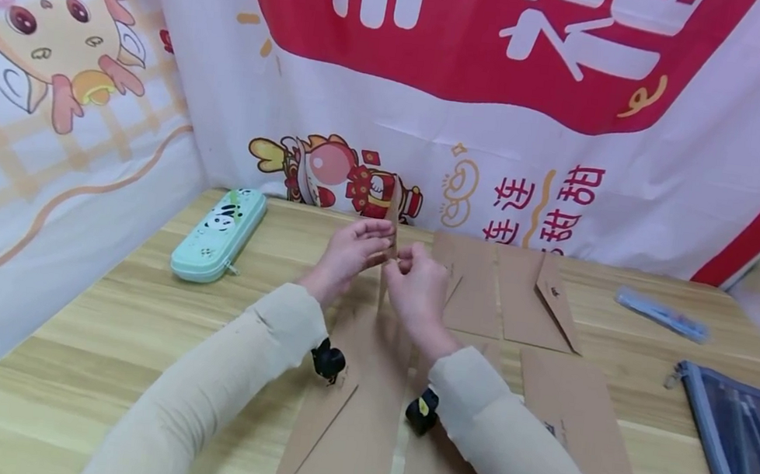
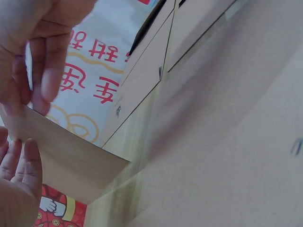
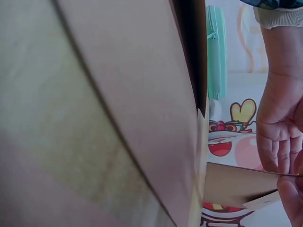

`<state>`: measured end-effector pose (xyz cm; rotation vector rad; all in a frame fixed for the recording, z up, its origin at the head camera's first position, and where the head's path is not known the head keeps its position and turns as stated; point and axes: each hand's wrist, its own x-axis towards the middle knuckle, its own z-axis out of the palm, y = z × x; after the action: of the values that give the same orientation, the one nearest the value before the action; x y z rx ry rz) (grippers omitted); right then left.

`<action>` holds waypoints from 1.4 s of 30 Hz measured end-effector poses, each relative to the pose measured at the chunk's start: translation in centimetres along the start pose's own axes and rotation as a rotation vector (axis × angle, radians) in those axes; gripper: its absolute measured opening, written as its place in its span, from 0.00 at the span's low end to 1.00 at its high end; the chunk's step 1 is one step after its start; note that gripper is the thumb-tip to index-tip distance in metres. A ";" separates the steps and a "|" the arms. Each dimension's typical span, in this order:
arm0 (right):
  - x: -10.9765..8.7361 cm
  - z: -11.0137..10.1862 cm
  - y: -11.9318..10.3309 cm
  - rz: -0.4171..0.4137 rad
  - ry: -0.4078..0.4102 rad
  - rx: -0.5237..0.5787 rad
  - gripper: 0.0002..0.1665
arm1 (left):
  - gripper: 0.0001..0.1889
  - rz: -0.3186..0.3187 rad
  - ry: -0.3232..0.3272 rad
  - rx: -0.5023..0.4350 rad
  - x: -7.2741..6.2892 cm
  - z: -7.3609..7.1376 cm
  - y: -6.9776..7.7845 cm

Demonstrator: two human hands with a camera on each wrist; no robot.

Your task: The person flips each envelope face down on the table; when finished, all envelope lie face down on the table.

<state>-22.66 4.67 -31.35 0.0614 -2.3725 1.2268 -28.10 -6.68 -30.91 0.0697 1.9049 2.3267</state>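
- A kraft envelope (image 2: 75,158) was held on edge, nearly edge-on in the head view; its long axis ran roughly upright, one end rising above the fingers, the other pointing down toward the table (image 1: 94,337). Whether the lower end touched could not be told.
- The envelope lay between the two hands' fingertips, its faces turned sideways.
- Right hand (image 1: 419,288): thumb and fingertips narrow, pinching the envelope's near edge.
- Left hand (image 1: 353,250): fingers fairly extended, tips against the envelope; whether the thumb also pinched could not be told.
- Nearer the person than the fingers lay a flat envelope (image 1: 370,416), its slanting flap on the left.
- Beyond and right of the right fingers lay two more flat envelopes (image 1: 540,310); another envelope (image 1: 578,416) lay right of the right forearm.
- Left of the left fingers: mint pencil case (image 1: 218,238), lid down, contents hidden.
- Well right of the right fingers: blue mesh pouch (image 1: 749,459), slim pen-like items showing through, and a small translucent case (image 1: 660,313), contents unclear.
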 end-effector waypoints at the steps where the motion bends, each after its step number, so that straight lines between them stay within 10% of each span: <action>1: 0.0 0.0 0.0 -0.016 0.031 0.016 0.07 | 0.18 0.002 -0.011 0.001 0.0 0.0 -0.1; 7: 0.2 -0.4 0.1 -0.036 0.193 0.144 0.06 | 0.20 0.054 0.003 -0.031 -0.5 -0.4 -0.2; 17: 1.1 -0.4 0.0 0.362 0.212 0.797 0.08 | 0.22 0.133 0.182 -0.124 -1.8 -2.6 -0.9; 27: 0.9 0.1 0.1 0.531 0.244 1.071 0.12 | 0.21 0.105 0.196 -0.168 -2.7 -2.0 -1.1; 33: 0.9 0.3 0.8 0.552 0.173 1.047 0.14 | 0.22 0.107 0.237 -0.135 -2.6 -2.1 -1.2; 42: 2.1 -1.4 2.8 0.530 -0.313 0.674 0.33 | 0.22 0.021 0.190 0.008 -2.0 -4.0 -1.1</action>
<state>-24.66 7.80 -31.86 -0.1855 -2.1671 2.3850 -26.52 -10.67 -32.68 -0.1359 2.0065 2.4173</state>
